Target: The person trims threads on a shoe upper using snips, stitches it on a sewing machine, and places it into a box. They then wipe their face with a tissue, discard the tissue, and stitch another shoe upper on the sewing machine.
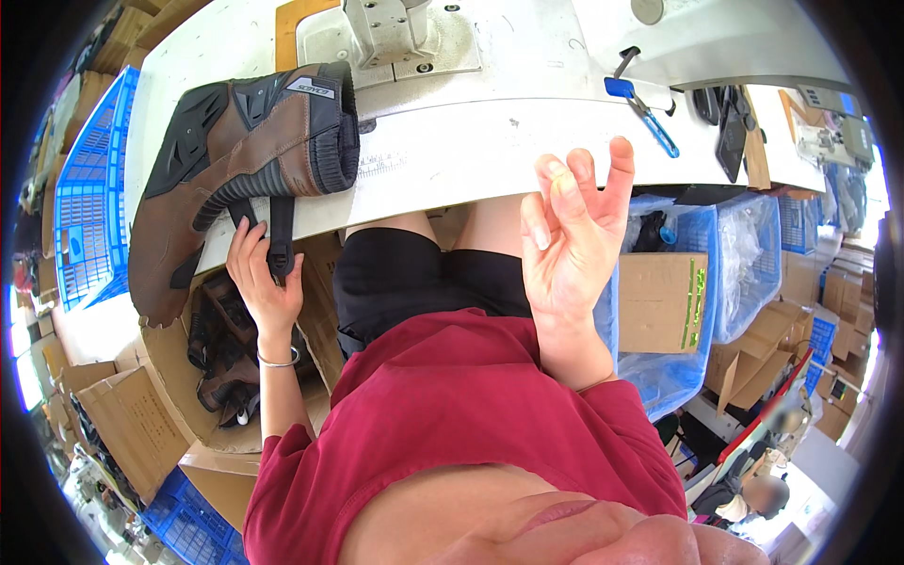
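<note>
A brown and black motorcycle boot (247, 132) lies on its side at the left of the white table, its ribbed shaft opening facing right and its toe reaching past the front edge. From its underside hang black straps (281, 226). My left hand (263, 282) is at the table edge, with fingers and thumb on either side of a strap's lower end; the exact grip is partly hidden. Raised in front of the table on the right, my right hand (573, 226) has its palm up and its fingers apart and half curled. Nothing shows in it.
A machine base (386, 42) stands at the table's back. Blue-handled snips (652, 122) lie to the right. Below the table are an open carton (174, 377) of boots on the left and a blue crate (697, 235) with cardboard on the right. Another blue crate (94, 188) stands far left.
</note>
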A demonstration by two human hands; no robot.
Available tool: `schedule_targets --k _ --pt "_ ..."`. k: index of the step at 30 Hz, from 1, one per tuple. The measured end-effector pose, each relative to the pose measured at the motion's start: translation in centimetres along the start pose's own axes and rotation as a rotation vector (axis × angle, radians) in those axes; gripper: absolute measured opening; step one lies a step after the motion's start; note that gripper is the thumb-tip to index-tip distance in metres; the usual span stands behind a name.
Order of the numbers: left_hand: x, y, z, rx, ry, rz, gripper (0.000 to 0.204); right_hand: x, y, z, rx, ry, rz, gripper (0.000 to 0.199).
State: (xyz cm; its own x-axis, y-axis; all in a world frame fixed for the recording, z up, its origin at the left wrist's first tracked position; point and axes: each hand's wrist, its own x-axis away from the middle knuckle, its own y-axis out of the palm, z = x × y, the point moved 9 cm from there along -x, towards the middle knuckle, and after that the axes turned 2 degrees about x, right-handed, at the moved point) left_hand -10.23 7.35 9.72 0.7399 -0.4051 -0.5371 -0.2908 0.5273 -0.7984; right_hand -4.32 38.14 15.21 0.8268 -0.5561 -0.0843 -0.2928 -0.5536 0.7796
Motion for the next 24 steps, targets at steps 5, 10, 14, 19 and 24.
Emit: schedule_targets --k 5,10,14,19,24 --pt "0.0 0.3 0.2 0.000 0.011 -0.004 0.043 0.6 2.7 0.1 -0.039 -0.054 -0.341 0.020" --pt "-0.1 0.3 0.4 -0.025 0.039 -0.002 0.040 3.5 9.1 -0.4 0.032 0.312 -0.612 0.050" --pt "0.5 0.3 0.2 -0.035 0.028 0.033 0.039 5.5 12.2 -1.5 -0.264 0.277 -0.812 0.052" --pt "-0.2 1.0 0.5 -0.001 0.048 0.016 0.039 7.0 15.0 0.1 -0.647 0.768 -0.870 0.047" --pt "-0.1 0.7 0.1 -0.016 0.038 0.000 0.041 10.8 15.9 2.2 -0.452 0.691 -1.128 0.047"
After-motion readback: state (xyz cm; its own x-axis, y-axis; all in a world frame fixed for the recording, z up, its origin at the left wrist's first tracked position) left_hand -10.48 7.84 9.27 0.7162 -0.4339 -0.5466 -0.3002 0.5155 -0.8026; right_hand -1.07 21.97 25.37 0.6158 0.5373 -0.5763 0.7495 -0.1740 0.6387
